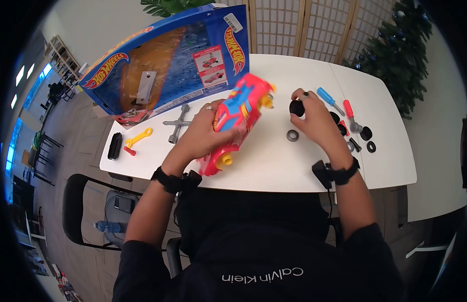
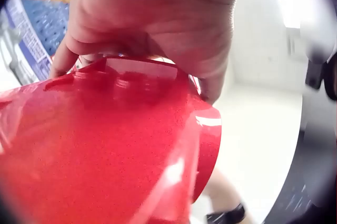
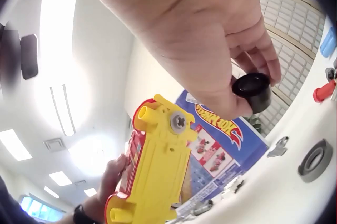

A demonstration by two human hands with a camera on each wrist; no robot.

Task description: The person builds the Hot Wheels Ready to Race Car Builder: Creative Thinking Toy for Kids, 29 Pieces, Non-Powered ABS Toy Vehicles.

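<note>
My left hand (image 1: 205,132) grips a red toy car (image 1: 238,118) with blue parts, held tilted above the white table. Its yellow underside (image 3: 160,169) faces the right wrist view, with bare axle stubs and a grey screw-like piece (image 3: 179,121) near one end. To the right of the car, my right hand (image 1: 318,123) pinches a black toy wheel (image 3: 253,91) between thumb and fingers. A grey ring (image 1: 292,136) lies on the table just below that hand. In the left wrist view, the car's red body (image 2: 105,145) fills most of the picture.
A blue Hot Wheels box (image 1: 193,35) stands at the back left. Before it lie a grey cross wrench (image 1: 179,123), a yellow wrench (image 1: 137,138) and a black part (image 1: 114,146). At right are a blue screwdriver (image 1: 329,99), a red-handled tool (image 1: 348,109) and several black wheels (image 1: 366,133).
</note>
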